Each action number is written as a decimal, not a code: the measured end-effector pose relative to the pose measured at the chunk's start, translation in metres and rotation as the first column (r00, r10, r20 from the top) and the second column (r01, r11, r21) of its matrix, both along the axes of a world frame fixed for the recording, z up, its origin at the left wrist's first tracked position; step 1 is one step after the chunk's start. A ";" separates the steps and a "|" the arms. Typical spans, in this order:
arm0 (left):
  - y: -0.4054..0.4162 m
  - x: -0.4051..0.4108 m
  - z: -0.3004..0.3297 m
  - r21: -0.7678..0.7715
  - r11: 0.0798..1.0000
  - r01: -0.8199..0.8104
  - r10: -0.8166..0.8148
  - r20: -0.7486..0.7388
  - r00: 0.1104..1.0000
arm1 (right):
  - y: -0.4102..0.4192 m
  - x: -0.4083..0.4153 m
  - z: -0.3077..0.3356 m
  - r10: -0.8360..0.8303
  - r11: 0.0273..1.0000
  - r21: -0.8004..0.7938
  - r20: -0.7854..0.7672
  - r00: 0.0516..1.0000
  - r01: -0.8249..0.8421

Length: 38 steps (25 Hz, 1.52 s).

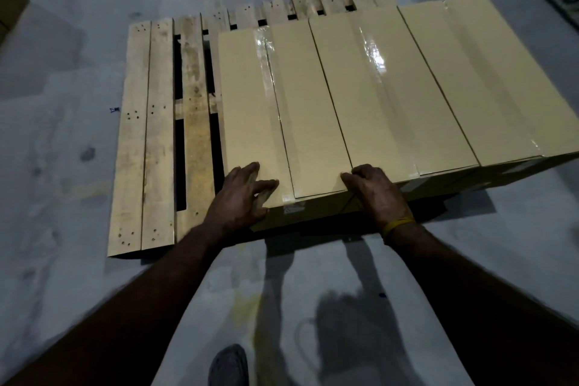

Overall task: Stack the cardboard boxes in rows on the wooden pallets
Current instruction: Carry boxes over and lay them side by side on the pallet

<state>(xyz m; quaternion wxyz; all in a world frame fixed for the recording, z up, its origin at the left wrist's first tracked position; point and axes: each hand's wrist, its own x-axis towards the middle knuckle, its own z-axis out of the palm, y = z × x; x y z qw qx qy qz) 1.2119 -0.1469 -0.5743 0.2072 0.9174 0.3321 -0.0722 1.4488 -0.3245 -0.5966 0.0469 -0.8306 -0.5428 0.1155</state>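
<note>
Bare forearms, a yellow band on the right wrist, and a dark shoe below.

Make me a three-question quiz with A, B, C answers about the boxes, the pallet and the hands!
1. Where is the pallet bare?
A. its left side
B. its right side
C. nowhere

2. How many boxes lie on it?
A. one
B. three
C. six

3. What are the hands doing?
A. hanging free
B. resting on the nearest box end
C. holding tape

Answers:
1 A: bare planks show left of the left box.
2 B: left, middle box and right box lie side by side.
3 B: left hand and right hand rest on the box edge.
</note>
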 end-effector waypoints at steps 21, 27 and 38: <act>-0.209 -0.195 0.377 0.014 0.799 -0.601 0.593 0.145 0.792 | -0.070 -0.251 0.406 0.287 0.958 0.054 -0.154 0.946 -0.282; -0.274 -0.360 0.453 0.091 0.676 -0.732 0.716 0.156 0.681 | -0.091 -0.411 0.483 0.426 0.905 0.114 -0.221 0.877 -0.410; -0.404 -0.735 0.517 0.220 0.314 -0.923 0.912 0.201 0.358 | -0.174 -0.802 0.541 0.739 0.673 0.165 -0.199 0.644 -0.721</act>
